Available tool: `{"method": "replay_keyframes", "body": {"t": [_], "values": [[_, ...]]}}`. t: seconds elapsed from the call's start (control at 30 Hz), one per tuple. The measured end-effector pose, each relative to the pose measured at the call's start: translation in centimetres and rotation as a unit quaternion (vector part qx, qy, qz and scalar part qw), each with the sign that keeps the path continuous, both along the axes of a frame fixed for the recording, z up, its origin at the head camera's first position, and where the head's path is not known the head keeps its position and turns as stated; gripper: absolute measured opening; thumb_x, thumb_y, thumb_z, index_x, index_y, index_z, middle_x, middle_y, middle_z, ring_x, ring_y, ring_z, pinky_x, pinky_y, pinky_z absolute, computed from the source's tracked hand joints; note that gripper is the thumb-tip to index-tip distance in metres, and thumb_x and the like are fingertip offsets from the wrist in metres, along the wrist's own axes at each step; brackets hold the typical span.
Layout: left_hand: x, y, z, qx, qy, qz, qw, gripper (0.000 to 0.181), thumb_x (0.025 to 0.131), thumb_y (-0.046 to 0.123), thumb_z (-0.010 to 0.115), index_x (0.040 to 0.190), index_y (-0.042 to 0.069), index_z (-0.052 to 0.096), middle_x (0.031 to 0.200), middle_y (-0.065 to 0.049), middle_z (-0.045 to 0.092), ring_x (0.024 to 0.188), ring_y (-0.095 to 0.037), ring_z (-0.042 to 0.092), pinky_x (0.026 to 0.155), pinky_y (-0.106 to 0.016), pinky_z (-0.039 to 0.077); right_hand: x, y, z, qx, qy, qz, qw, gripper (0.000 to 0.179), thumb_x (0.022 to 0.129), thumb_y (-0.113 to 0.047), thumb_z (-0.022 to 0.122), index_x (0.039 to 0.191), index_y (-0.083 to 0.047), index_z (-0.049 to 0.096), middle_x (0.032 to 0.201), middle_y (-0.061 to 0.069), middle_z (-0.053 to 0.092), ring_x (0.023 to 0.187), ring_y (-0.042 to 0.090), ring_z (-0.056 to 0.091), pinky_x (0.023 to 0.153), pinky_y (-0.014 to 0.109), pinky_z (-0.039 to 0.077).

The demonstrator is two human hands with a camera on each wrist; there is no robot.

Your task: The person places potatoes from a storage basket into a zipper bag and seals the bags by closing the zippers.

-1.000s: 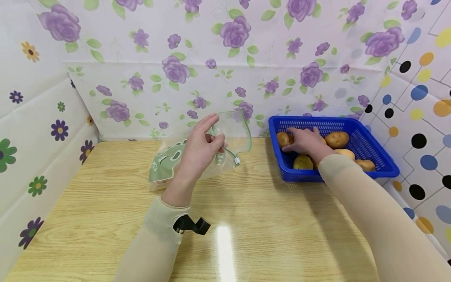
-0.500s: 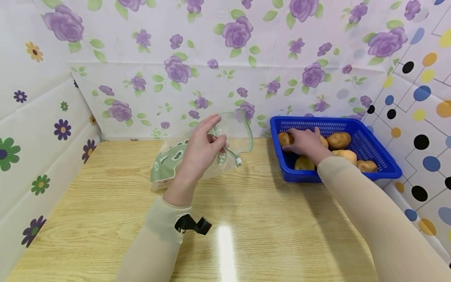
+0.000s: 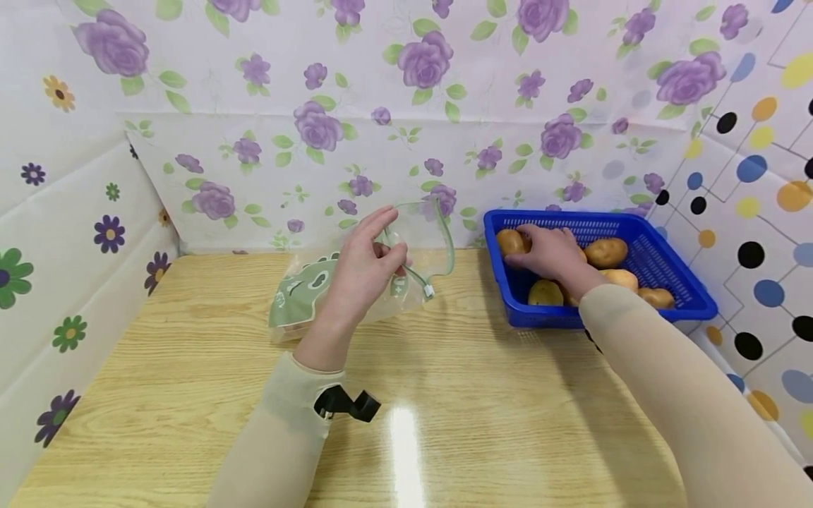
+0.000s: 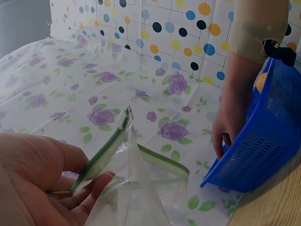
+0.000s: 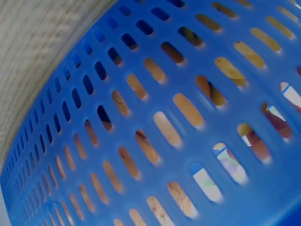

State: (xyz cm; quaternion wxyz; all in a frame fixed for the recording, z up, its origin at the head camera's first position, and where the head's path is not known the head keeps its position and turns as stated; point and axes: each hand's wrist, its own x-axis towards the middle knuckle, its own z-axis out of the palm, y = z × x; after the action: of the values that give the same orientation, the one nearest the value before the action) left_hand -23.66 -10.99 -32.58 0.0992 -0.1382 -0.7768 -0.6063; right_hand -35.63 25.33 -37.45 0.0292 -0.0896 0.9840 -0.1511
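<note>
My left hand (image 3: 362, 275) pinches the green-edged rim of a clear zip bag (image 3: 295, 296) between thumb and fingers. The bag lies partly on the table, its mouth held up and spread; a green cartoon print covers its left part. In the left wrist view, a white slider sits on the zip of the bag (image 4: 124, 188). Inside the blue basket (image 3: 552, 319), my right hand (image 3: 552, 254) grips a brown potato (image 3: 511, 243) at the left end. The right wrist view is filled by the basket's slotted wall (image 5: 282, 183), which mostly hides the potatoes behind it.
Several more potatoes lie in the basket, among them one at the back (image 3: 605, 252) and one at the front left (image 3: 545, 293). The wooden table (image 3: 483, 395) meets a flower-patterned back sheet (image 3: 254, 190) and a dotted right sheet (image 3: 730, 204).
My right hand's fingers have closed round the left potato, which now sits slightly higher and shows more. My left hand and the bag have stayed in place.
</note>
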Motion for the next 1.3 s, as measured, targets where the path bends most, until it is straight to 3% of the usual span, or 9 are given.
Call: {"method": "replay_keyframes", "body": {"t": [0.3, 0.5, 0.67, 0.83, 1.1, 1.3], "values": [[-0.1, 0.0, -0.1, -0.003, -0.003, -0.002, 1.0000, 0.062, 0.102, -0.001, 0.065, 0.163, 0.007, 0.054, 0.171, 0.003, 0.044, 0.079, -0.019, 0.072, 0.065, -0.023, 0.058, 1.2, -0.3, 1.4, -0.051, 0.005, -0.006, 0.9987, 0.088, 0.103, -0.052, 0.075, 0.170, -0.006, 0.040, 0.149, 0.025, 0.060, 0.136, 0.049, 0.053, 0.114, 0.068, 0.041], [-0.2, 0.0, -0.3, -0.002, -0.003, -0.008, 1.0000, 0.062, 0.103, 0.000, 0.064, 0.164, 0.005, 0.053, 0.173, 0.000, 0.042, 0.078, -0.019, 0.070, 0.068, -0.026, 0.060, 1.8, -0.3, 2.1, -0.073, 0.002, -0.006, 0.9973, 0.091, 0.103, -0.052, 0.076, 0.172, -0.007, 0.036, 0.157, 0.026, 0.054, 0.141, 0.048, 0.051, 0.115, 0.068, 0.041], [-0.2, 0.1, -0.3, -0.008, -0.002, -0.005, 1.0000, 0.062, 0.103, 0.000, 0.065, 0.163, 0.006, 0.053, 0.173, -0.003, 0.042, 0.078, -0.020, 0.070, 0.068, -0.026, 0.061, 2.7, -0.7, 3.3, -0.092, 0.011, 0.000, 0.9957, 0.088, 0.104, -0.048, 0.077, 0.173, -0.010, 0.037, 0.147, 0.022, 0.059, 0.128, 0.042, 0.056, 0.106, 0.064, 0.047], [-0.1, 0.0, -0.3, -0.008, -0.005, -0.005, 0.9999, 0.063, 0.103, 0.000, 0.064, 0.164, 0.007, 0.053, 0.173, 0.002, 0.042, 0.079, -0.020, 0.071, 0.068, -0.026, 0.060, 3.9, -1.4, 4.4, -0.108, 0.017, 0.008, 0.9939, 0.085, 0.105, -0.047, 0.076, 0.172, -0.013, 0.038, 0.141, 0.019, 0.058, 0.121, 0.039, 0.055, 0.102, 0.060, 0.047], [-0.1, 0.0, -0.2, -0.004, -0.004, -0.006, 1.0000, 0.063, 0.103, 0.000, 0.064, 0.165, 0.008, 0.052, 0.172, 0.004, 0.042, 0.080, -0.019, 0.072, 0.067, -0.026, 0.060, 5.3, -2.3, 5.9, -0.152, 0.030, 0.039, 0.9872, 0.084, 0.104, -0.047, 0.078, 0.172, -0.016, 0.040, 0.155, 0.016, 0.055, 0.135, 0.038, 0.055, 0.109, 0.062, 0.047], [0.0, 0.0, -0.1, -0.001, -0.002, -0.007, 1.0000, 0.063, 0.103, 0.000, 0.064, 0.165, 0.008, 0.052, 0.172, 0.005, 0.043, 0.080, -0.019, 0.072, 0.065, -0.024, 0.059, 6.5, -3.8, 7.0, -0.170, 0.045, 0.058, 0.9828, 0.082, 0.103, -0.045, 0.079, 0.171, -0.017, 0.043, 0.163, 0.019, 0.046, 0.134, 0.038, 0.055, 0.105, 0.059, 0.052]]}}
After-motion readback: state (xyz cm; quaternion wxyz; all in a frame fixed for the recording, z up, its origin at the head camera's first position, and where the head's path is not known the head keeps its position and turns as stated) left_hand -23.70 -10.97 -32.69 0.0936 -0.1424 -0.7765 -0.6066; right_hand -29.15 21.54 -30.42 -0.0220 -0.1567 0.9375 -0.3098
